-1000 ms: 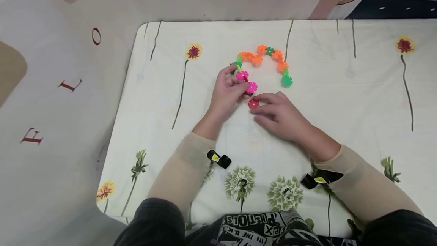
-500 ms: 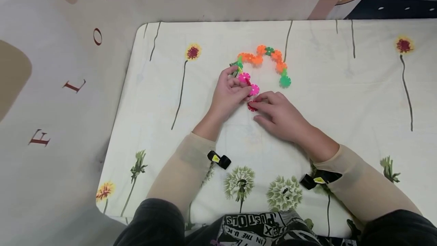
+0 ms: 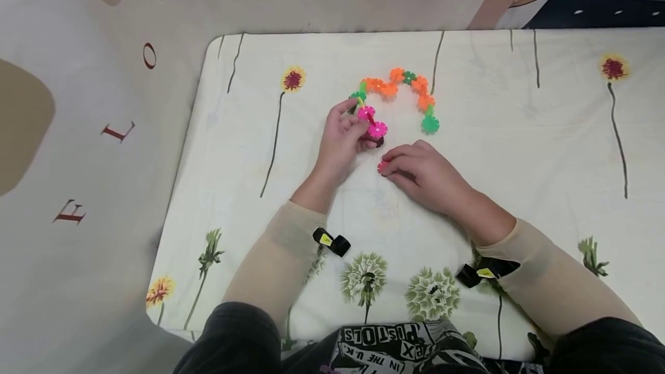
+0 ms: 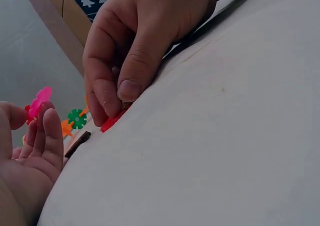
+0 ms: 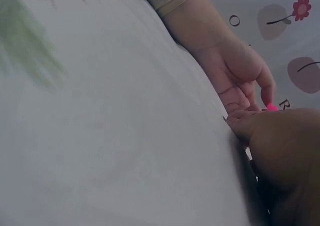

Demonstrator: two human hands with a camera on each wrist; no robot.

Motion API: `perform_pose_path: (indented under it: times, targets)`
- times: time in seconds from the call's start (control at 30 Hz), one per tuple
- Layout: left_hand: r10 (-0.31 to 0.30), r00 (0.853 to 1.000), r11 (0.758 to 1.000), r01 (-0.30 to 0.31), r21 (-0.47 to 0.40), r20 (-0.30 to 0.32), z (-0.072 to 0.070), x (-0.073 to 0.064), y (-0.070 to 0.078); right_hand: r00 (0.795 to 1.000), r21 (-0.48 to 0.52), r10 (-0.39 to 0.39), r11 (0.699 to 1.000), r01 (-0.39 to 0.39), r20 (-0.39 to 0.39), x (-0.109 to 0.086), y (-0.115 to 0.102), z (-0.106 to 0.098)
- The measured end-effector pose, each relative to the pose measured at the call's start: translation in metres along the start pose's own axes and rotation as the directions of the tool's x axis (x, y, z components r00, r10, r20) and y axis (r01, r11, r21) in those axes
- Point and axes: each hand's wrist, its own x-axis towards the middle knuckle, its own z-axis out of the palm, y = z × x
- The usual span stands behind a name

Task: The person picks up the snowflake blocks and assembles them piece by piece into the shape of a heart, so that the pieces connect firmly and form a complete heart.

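Note:
A chain of notched plastic snowflake discs curves over the cloth in the head view, with orange discs [image 3: 388,90] along its arch and a green disc [image 3: 430,124] ending it on the right. My left hand [image 3: 337,140] pinches the chain's near-left end by a pink disc [image 3: 377,130], also seen raised between thumb and fingers in the left wrist view. Just below, my right hand [image 3: 428,175] pinches a separate red disc [image 4: 115,122] low at the cloth, mostly covered by the fingers. A dark brown piece [image 4: 78,144] lies under the left fingers.
The table [image 3: 519,149] wears a white cloth printed with flowers and dandelions. A pale wall [image 3: 363,4] with printed letters rises along its far and left sides. Black wrist cameras [image 3: 332,242] sit on both sleeves.
My right fingers have gone from reaching over the red disc to pinching it, and it has shifted slightly toward me. My left hand, with the pink end, has drawn slightly left.

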Motion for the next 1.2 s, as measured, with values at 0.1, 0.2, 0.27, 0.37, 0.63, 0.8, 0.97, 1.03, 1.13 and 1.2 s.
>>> perform_pose_path:
  times: [0.1,0.2,0.27,0.37,0.63,0.8,0.97,1.03,1.13,1.2]
  targets:
    - [0.003,1.000,0.998,-0.002,-0.068,0.002,-0.0018,0.0004,0.0003,1.000,0.042,0.016,0.999,-0.016,-0.003,0.0001,0.0000,0.0003]
    - [-0.005,1.000,0.993,0.004,-0.118,-0.011,-0.0040,0.0003,0.0011,0.999,0.096,0.039,0.995,-0.039,-0.006,0.0007,-0.0001,0.0014]
    - [-0.010,1.000,0.991,0.007,-0.135,-0.027,-0.0054,0.0000,0.0023,0.998,0.126,0.059,0.990,-0.059,0.000,0.0013,-0.0003,0.0021]
    - [-0.017,0.999,0.993,0.012,-0.121,-0.039,-0.0067,0.0007,0.0028,0.995,0.157,0.095,0.983,-0.096,0.010,0.0017,-0.0012,0.0020]
    - [-0.076,0.997,0.995,0.077,0.069,-0.016,-0.0040,0.0034,0.0010,0.978,0.209,0.197,0.961,-0.180,-0.062,-0.0011,-0.0023,0.0011]
    - [-0.081,0.997,0.984,0.081,0.161,-0.003,-0.0017,0.0017,0.0019,0.920,0.350,0.327,0.906,-0.240,-0.215,-0.0021,-0.0023,0.0019]
    - [-0.044,0.998,0.970,0.030,0.241,0.052,-0.0018,-0.0020,0.0033,0.877,0.404,0.365,0.887,-0.226,-0.311,-0.0006,-0.0016,0.0017]
    - [-0.030,0.997,0.961,0.011,0.275,0.065,-0.0021,-0.0032,0.0033,0.875,0.417,0.368,0.882,-0.221,-0.315,-0.0005,-0.0015,0.0017]
    - [-0.026,0.998,0.947,0.004,0.322,0.062,-0.0021,-0.0039,0.0032,0.880,0.426,0.352,0.883,-0.199,-0.318,-0.0007,-0.0006,0.0023]
    - [-0.037,0.998,0.938,0.017,0.346,0.051,-0.0020,-0.0045,0.0036,0.885,0.428,0.337,0.885,-0.182,-0.322,-0.0008,0.0003,0.0027]
